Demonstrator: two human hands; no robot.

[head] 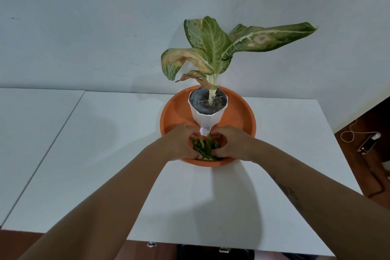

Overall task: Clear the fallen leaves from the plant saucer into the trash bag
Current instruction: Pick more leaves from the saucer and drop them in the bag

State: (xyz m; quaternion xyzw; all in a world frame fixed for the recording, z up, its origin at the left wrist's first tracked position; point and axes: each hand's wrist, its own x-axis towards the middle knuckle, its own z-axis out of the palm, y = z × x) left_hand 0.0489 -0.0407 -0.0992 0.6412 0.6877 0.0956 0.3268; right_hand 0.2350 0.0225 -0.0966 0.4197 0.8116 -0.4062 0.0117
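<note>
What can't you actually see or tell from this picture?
- Trash bag: nowhere in the head view.
- Leaves: partly covered by the left hand and right hand; count unclear.
- Saucer: its floor near the pile is hidden by both hands.
- Floor device: too small to identify.

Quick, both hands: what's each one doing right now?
Left hand: fingers curled around the left side of the leaf pile in the orange saucer.
Right hand: curled around the right side of the same pile.
</note>
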